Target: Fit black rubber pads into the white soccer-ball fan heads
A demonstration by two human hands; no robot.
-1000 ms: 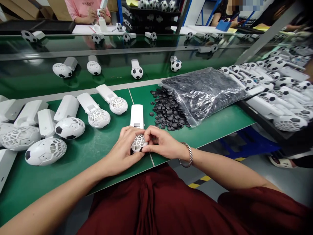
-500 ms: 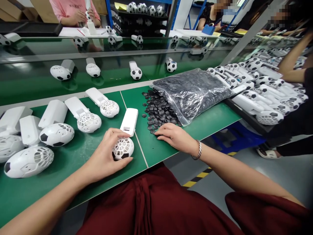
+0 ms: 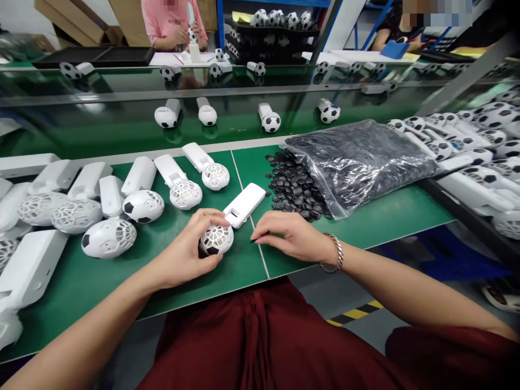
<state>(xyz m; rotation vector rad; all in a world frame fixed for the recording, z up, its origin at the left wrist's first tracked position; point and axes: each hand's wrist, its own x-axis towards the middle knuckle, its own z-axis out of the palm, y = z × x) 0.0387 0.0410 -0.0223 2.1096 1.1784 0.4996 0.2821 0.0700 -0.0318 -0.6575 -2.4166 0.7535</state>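
My left hand (image 3: 190, 249) is wrapped round the ball-shaped head of a white soccer-ball device (image 3: 217, 238), whose white handle points up and to the right. Between the head and the black pile, my right hand (image 3: 290, 235) pinches a small black piece (image 3: 252, 241) at its fingertips, just above the green table (image 3: 244, 276). Loose black pieces (image 3: 294, 189) spill from the mouth of a clear plastic bag (image 3: 361, 157) full of the same pieces.
Several white devices (image 3: 142, 206) lie at the left. A black tray (image 3: 463, 208) heaped with more stands at the right. Behind runs a green conveyor belt (image 3: 235, 116) with spaced devices. Across it sits a person in pink (image 3: 160, 24).
The view has turned left. My right hand has left the black pile and come nearer the held device with a small black piece. The device's handle has swung to the right.
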